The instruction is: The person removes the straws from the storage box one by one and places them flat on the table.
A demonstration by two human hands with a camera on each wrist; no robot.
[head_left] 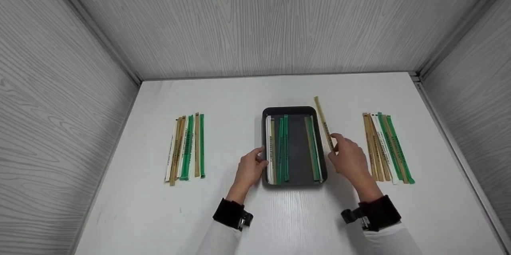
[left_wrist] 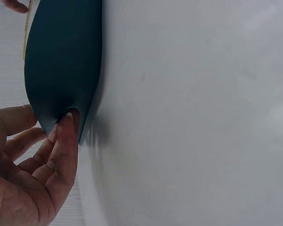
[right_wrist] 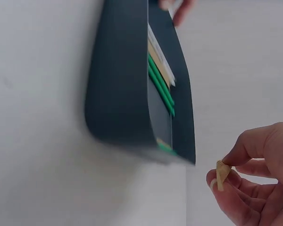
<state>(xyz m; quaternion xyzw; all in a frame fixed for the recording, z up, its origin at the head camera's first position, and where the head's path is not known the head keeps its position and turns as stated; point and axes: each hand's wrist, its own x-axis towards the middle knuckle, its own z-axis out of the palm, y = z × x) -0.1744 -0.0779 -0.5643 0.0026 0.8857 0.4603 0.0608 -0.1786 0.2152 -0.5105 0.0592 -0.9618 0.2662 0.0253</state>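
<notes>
My right hand pinches the lower end of a slim brown paper-wrapped stick, just outside the right wall of the dark tray. The stick leans with its far end up and left; in the right wrist view its folded end sits between thumb and fingers. My left hand grips the tray's left wall, and in the left wrist view a finger reaches into a cutout there. Inside the tray, white, brown and green sticks line the left side, and several more line the right.
On the white table, a row of white, brown and green wrapped sticks lies left of the tray. A similar row lies to its right. Grey wood-patterned panels enclose the table at the back and sides.
</notes>
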